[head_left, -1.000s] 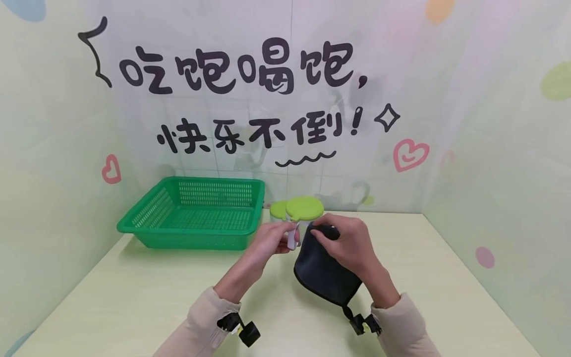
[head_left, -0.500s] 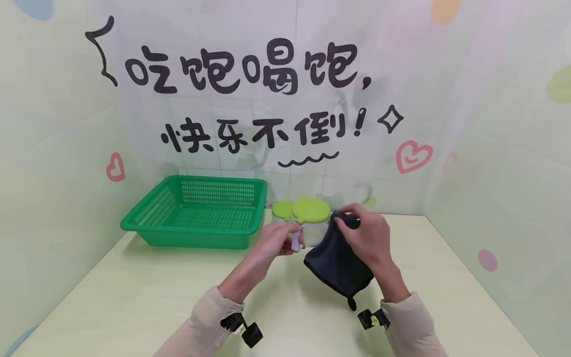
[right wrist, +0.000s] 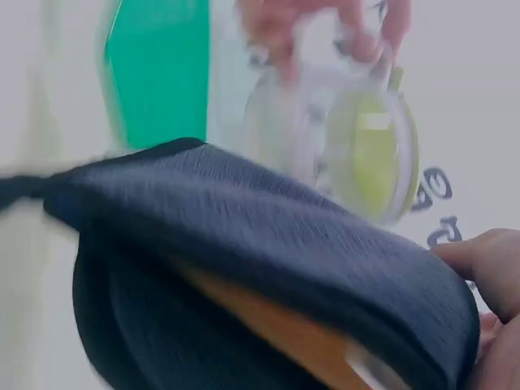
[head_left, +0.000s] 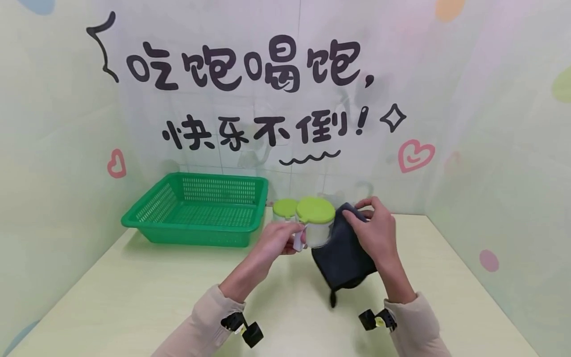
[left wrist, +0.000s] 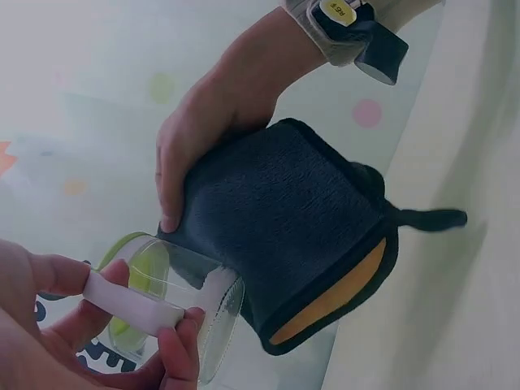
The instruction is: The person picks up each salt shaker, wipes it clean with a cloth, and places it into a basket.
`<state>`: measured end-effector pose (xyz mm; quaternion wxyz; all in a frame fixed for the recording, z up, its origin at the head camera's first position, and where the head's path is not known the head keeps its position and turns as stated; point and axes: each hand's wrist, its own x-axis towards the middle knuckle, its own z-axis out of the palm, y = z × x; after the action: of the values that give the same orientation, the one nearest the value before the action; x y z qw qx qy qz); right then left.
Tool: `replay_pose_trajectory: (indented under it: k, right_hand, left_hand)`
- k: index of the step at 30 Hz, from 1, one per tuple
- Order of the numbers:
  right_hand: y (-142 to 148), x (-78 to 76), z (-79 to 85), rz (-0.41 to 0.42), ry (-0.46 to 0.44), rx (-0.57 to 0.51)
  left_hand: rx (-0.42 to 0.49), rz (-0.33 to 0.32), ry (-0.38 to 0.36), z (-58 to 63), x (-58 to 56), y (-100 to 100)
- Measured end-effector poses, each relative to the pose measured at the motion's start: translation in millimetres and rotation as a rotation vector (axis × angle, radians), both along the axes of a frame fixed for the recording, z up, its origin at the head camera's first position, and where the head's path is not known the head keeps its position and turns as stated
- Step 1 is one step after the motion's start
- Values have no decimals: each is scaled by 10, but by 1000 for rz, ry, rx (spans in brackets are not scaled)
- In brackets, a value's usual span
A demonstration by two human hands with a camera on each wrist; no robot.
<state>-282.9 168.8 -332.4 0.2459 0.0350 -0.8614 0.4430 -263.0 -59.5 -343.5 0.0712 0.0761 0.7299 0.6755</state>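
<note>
In the head view my left hand (head_left: 274, 240) grips the white handle (left wrist: 134, 305) of a clear seasoning jar (head_left: 318, 234) with a green lid (head_left: 315, 209), held above the table. The left wrist view shows the jar tilted in the picture, with see-through walls. My right hand (head_left: 379, 230) pinches the top edge of a dark grey cleaning cloth (head_left: 343, 260), which hangs down just right of the jar. The cloth has black edging, a hanging loop (left wrist: 431, 218) and an orange side (left wrist: 333, 296). Cloth and jar meet in the views; whether they touch I cannot tell.
Behind the held jar stands a second green-lidded jar (head_left: 284, 208), partly covered. At the back left a green plastic basket (head_left: 196, 237) rests on the pale table (head_left: 178, 282). Walls with printed lettering enclose the back and sides.
My right hand has moved right with the cloth, uncovering more of the held jar. The cloth's lower corner has swung left. My left hand keeps its grip, shifting slightly right in the view.
</note>
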Motion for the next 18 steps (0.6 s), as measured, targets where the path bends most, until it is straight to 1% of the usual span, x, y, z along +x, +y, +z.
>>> replay_pose_trajectory:
  k: [2, 5, 8, 9, 11, 13, 18]
  right_hand:
    - [-17, 25, 41, 138, -123, -121]
    - [-10, 70, 115, 368, -277, -312]
    - [-17, 103, 143, 568, -372, -473]
    - [-33, 108, 136, 612, -384, -508]
    - [-82, 107, 105, 658, -393, -561]
    - [-143, 99, 71, 656, -390, -603]
    - [-190, 53, 9, 547, -384, -676]
  left_hand:
    - [7, -6, 3, -10, -4, -1]
    - [22, 17, 2, -4, -15, -16]
    - [45, 50, -8, 3, -23, -40]
    - [51, 58, -12, 3, -26, -47]
    - [50, 58, -7, -7, -28, -62]
    - [39, 45, 3, -16, -34, -74]
    - [-22, -5, 32, -14, -52, -81]
